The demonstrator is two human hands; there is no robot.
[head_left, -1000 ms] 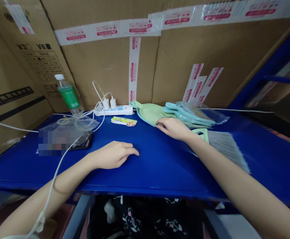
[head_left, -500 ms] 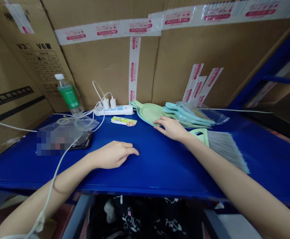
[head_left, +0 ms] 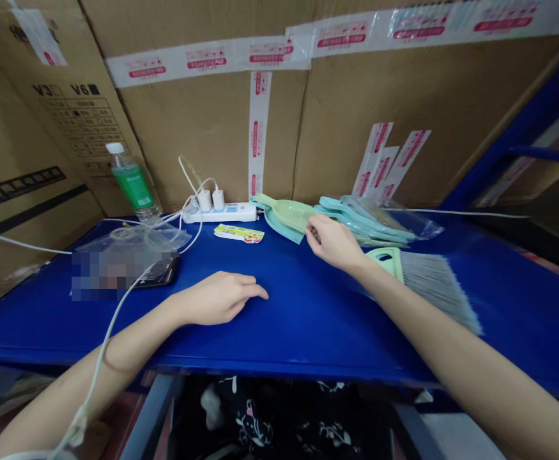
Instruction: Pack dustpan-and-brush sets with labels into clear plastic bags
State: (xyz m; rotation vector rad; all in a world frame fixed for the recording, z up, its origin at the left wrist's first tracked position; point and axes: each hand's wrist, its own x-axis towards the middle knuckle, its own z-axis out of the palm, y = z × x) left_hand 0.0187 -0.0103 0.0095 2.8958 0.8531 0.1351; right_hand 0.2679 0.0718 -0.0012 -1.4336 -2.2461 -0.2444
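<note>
My right hand [head_left: 334,243] pinches the near edge of a light green plastic dustpan [head_left: 283,211] and tilts it up off a blue-green dustpan beneath it. Behind the hand lies a stack of turquoise dustpans [head_left: 363,219] in clear plastic. A small hand brush [head_left: 425,278] with a green handle and grey bristles lies under my right forearm. My left hand [head_left: 222,296] rests palm down on the blue table [head_left: 303,313], its fingers loosely curled and holding nothing.
A white power strip [head_left: 222,211] with chargers and cables sits at the back. A green-labelled bottle [head_left: 133,182], a clear bag [head_left: 130,239], a phone [head_left: 157,273] and a small printed packet [head_left: 239,233] lie to the left. Taped cardboard boxes [head_left: 346,108] form the back wall.
My right hand moved a little back and left and closed on the green dustpan's edge, lifting that edge. The left hand stayed still.
</note>
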